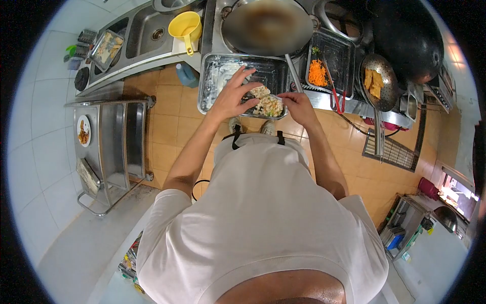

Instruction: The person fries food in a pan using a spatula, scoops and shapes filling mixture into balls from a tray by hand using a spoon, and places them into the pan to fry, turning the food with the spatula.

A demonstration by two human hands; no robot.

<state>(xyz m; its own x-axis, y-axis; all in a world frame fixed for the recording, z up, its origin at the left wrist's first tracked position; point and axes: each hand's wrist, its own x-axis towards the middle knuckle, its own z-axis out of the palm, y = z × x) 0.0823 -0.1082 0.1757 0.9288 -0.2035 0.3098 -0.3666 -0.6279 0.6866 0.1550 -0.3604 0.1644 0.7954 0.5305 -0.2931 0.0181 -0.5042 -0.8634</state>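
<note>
A metal tray [278,71] with white powder on its left part lies before me. Over its middle is my left hand [234,97], fingers spread, beside a pale chopped mixture [268,106] with orange and green bits. My right hand [299,107] is at the tray's right edge, its thumb and fingers closed at the side of the mixture, on something too small to make out. The mixture seems to lie in a small container whose rim is partly hidden by my hands.
Behind the tray is a large pan [268,25]. To the right are a tray of shredded carrot [318,72], red-handled tongs [338,101] and a perforated ladle [379,83] with fried pieces. A yellow dipper [185,25] stands by the sink [147,33]. A steel cart [114,147] is at left.
</note>
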